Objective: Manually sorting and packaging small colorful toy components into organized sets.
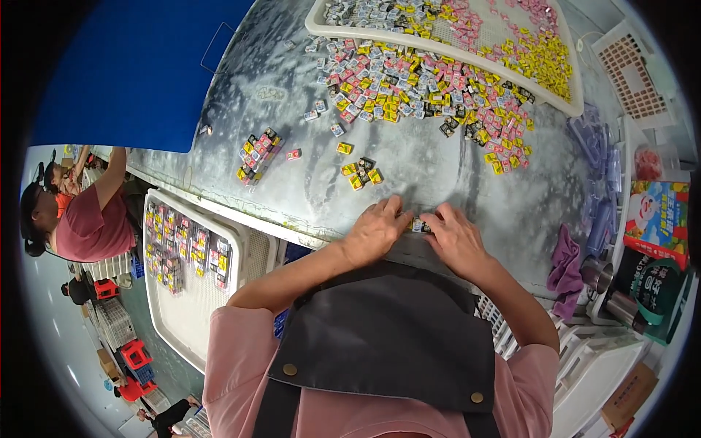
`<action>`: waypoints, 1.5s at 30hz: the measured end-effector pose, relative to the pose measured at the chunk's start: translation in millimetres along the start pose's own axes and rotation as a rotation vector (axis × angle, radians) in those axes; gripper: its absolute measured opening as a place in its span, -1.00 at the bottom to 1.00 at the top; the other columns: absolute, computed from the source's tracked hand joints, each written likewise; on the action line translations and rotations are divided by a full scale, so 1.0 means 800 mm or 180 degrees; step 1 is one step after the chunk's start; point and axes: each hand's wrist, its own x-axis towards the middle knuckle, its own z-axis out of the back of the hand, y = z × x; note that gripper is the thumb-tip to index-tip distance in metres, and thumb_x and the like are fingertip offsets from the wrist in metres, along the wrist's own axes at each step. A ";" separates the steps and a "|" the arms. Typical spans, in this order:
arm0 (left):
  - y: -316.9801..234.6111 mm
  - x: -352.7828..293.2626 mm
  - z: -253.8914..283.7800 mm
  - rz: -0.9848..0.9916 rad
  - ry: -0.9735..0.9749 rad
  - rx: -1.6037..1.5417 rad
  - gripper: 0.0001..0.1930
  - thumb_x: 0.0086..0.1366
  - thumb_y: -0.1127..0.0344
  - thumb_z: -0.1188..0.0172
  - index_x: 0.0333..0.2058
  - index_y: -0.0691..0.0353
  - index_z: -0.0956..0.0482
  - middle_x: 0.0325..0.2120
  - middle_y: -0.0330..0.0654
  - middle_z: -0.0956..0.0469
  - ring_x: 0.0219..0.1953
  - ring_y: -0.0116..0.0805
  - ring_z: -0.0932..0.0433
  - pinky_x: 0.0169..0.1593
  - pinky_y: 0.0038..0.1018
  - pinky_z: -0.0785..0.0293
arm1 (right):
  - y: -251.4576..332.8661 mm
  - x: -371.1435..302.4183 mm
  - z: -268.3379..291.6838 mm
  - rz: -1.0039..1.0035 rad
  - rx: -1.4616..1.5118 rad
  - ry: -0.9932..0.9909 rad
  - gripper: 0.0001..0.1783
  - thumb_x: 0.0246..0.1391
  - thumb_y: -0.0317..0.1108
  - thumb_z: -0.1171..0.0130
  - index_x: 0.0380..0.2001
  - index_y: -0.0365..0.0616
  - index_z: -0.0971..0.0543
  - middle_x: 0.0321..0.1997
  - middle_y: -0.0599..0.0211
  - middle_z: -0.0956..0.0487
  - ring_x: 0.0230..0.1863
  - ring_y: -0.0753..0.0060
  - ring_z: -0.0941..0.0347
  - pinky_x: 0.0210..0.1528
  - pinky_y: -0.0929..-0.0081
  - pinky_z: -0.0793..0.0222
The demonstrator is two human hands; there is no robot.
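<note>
Close to the near edge of the table, a short row of small wrapped packs [419,225] lies between my two hands. My left hand [377,230] presses on the row's left end with thumb and fingers drawn together. At the right end, my right hand [454,239] closes its bent fingers on the same packs. My fingers cover part of the row, so its full length is hidden. Just beyond is a loose cluster of yellow and black packs [359,174]. Farther left sits a neat block of stacked packs [258,155], with a single pink pack [293,154] beside it.
A big heap of mixed packs [409,84] spreads against a white tray [438,42] at the back. On the left, another white tray [186,321] carries several bundled sets. Clear plastic sleeves [593,168] and a purple cloth [564,266] lie right. Another person [95,219] stands far left.
</note>
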 end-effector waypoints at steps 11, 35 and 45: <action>0.002 -0.017 -0.062 -0.0747 -0.0609 0.0984 -0.83 0.05 0.24 -0.13 -0.42 0.17 -0.59 -0.30 -0.12 -0.47 -0.18 -0.12 -0.48 -0.11 -0.24 -0.47 | -0.017 -0.021 -0.015 0.0503 -0.0181 0.0078 -0.64 0.19 -0.38 -0.11 0.06 -0.16 -0.55 -0.14 -0.01 -0.41 -0.09 -0.10 -0.42 -0.09 0.05 -0.38; 0.019 -0.023 -0.115 -0.0859 -0.1816 0.0069 -0.82 0.12 0.31 -0.15 -0.58 0.28 -0.46 -0.40 0.06 -0.40 -0.32 0.05 -0.44 -0.23 -0.12 -0.43 | -0.075 0.021 -0.067 0.1761 -0.1152 -0.0355 -0.58 0.31 -0.25 -0.07 0.22 0.22 -0.48 -0.06 0.20 -0.49 -0.14 0.06 -0.48 -0.13 0.15 -0.46; 0.018 -0.036 -0.109 -0.0825 -0.1755 0.0080 -0.78 0.18 0.33 -0.13 -0.60 0.31 -0.44 -0.41 0.06 -0.39 -0.33 0.03 -0.43 -0.24 -0.11 -0.40 | -0.113 0.004 -0.081 0.2076 -0.1374 -0.0942 -0.68 0.35 -0.22 -0.03 0.12 0.16 -0.54 -0.10 0.26 -0.56 -0.18 0.13 -0.51 -0.16 0.21 -0.47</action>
